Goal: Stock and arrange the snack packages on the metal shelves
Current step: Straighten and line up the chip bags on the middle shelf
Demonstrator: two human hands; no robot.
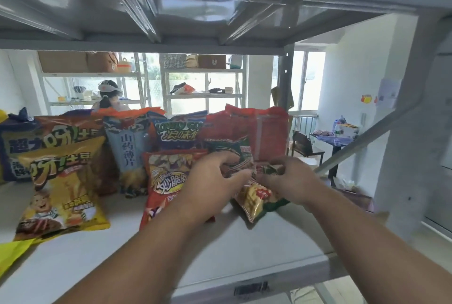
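Metal shelf (281, 235) holding snack bags, a windowed room lying beyond.
Both hands are gripping the green snack package (247, 176) at about two o'clock on the shelf: the left hand (215, 176) is pinching its upper left, the right hand (291, 178) its crumpled top edge. A red bag (166, 176) is standing at its nine o'clock, a yellow bag (63, 188) further left.

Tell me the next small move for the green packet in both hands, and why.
Probably stand it upright and ease it back against the big red bag. Both the left hand and the right hand grip the green packet by its top edge, and it leans tilted on the shelf while the neighbouring packs stand in rows.
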